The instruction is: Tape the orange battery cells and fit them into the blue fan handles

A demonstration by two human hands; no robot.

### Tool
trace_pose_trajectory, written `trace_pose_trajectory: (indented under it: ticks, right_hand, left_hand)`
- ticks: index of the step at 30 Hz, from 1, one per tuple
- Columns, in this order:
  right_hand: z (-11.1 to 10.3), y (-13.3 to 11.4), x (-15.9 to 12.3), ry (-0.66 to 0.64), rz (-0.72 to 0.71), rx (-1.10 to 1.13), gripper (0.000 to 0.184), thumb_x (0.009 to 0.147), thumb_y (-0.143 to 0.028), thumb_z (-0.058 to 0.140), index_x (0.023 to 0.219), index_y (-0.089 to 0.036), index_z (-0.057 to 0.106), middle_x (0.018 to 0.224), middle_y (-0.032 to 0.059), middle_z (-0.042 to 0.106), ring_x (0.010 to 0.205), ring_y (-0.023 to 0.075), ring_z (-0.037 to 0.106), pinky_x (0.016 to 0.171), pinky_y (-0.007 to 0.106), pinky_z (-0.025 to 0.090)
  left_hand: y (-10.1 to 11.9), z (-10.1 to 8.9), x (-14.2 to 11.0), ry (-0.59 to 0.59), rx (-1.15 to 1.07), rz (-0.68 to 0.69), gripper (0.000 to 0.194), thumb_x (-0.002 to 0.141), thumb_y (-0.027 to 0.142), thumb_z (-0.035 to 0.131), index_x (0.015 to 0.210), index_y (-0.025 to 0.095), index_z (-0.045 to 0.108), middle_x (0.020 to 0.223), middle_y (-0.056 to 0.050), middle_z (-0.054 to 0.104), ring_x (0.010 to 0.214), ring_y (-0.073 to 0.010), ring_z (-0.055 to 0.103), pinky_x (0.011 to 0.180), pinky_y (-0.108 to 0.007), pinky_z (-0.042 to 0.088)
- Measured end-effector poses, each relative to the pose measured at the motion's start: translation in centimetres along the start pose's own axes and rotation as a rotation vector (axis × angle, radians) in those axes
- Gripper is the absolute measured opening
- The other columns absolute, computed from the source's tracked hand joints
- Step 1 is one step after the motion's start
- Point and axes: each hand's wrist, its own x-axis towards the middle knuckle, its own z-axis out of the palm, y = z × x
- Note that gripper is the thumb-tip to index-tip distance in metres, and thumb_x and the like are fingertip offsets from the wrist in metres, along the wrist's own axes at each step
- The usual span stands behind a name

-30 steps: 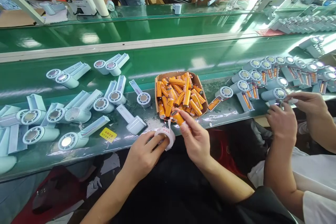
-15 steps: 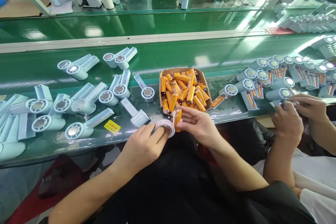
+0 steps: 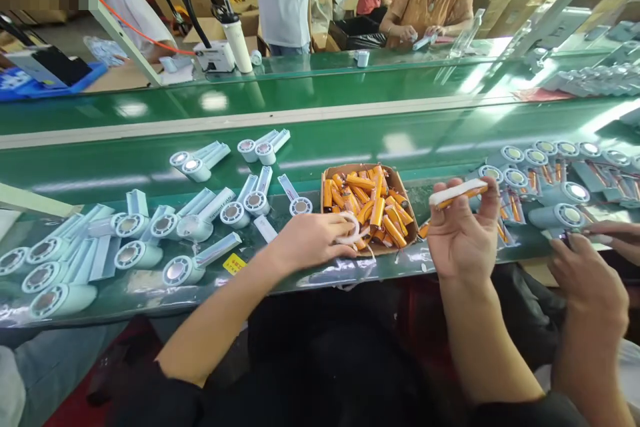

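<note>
Got one orange battery (image 3: 473,196) sorted by the looks of it, with a white strip (image 3: 456,193) laid lengthwise, pinched in the raised right hand (image 3: 463,237), palm turned back. Gripping a white tape roll (image 3: 355,229) in the left hand (image 3: 310,238), knuckles up, by the box (image 3: 399,180). Leaves plenty more batteries (image 3: 377,211) heaped inside, seemingly bare of strips.

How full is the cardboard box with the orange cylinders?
It looks nearly full: the orange cylinders are heaped to about the rim of the cardboard box, hiding its bottom. Its depth I cannot tell.
</note>
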Motion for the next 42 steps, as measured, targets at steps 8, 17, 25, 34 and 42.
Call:
trace_pose_trajectory:
  ticks: [8,17,25,34,42]
  right_hand:
    - [-0.9,0.2,0.7,0.06,0.003,0.024,0.04,0.073,-0.017,0.094,0.087,-0.027,0.058,0.1,-0.0041,0.082,0.101,0.0187,0.082,0.082,0.032,0.07]
    - [0.3,1.0,6.6,-0.106,-0.062,-0.2,0.054,0.071,-0.022,0.097,0.114,-0.035,0.067,0.097,-0.0015,0.085,0.091,0.0216,0.084,0.08,0.033,0.071]
    - [5.4,3.9,11.1,-0.424,-0.152,-0.291,0.034,0.079,-0.024,0.092,0.109,-0.029,0.077,0.097,0.0008,0.086,0.094,0.0271,0.084,0.08,0.041,0.073]
    - [11.1,11.5,16.3,-0.808,0.036,-0.639,0.026,0.082,-0.027,0.081,0.107,-0.024,0.074,0.094,0.003,0.085,0.089,0.0217,0.084,0.087,0.037,0.069]
    - [11.1,13.8,18.5,-1.063,-0.104,-1.259,0.031,0.095,-0.017,0.063,0.124,-0.024,0.07,0.097,0.0014,0.086,0.09,0.0189,0.082,0.087,0.032,0.063]
  left_hand:
    - [-15.1,-5.0,9.2,-0.078,0.33,-0.75,0.049,0.11,0.048,0.042,0.118,0.014,0.077,0.123,-0.016,0.077,0.109,-0.0298,0.069,0.093,-0.039,0.052]
    - [-20.7,-3.5,9.0,-0.315,0.568,-0.81,0.037,0.091,0.01,0.059,0.122,0.019,0.076,0.143,-0.017,0.062,0.137,-0.0387,0.051,0.102,-0.047,0.053]
    - [-22.8,-3.1,11.6,-0.452,0.523,-0.667,0.031,0.083,0.016,0.073,0.112,0.023,0.08,0.115,-0.016,0.074,0.122,-0.0382,0.064,0.097,-0.051,0.058]
    - [-21.4,1.7,17.4,-0.394,0.232,-0.293,0.029,0.075,0.01,0.073,0.1,0.022,0.081,0.115,-0.011,0.079,0.122,-0.028,0.066,0.106,-0.037,0.053]
    - [-23.2,2.1,18.6,-0.278,-0.084,-0.374,0.013,0.094,0.029,0.067,0.098,0.024,0.078,0.108,-0.002,0.081,0.102,-0.0187,0.073,0.092,-0.028,0.054]
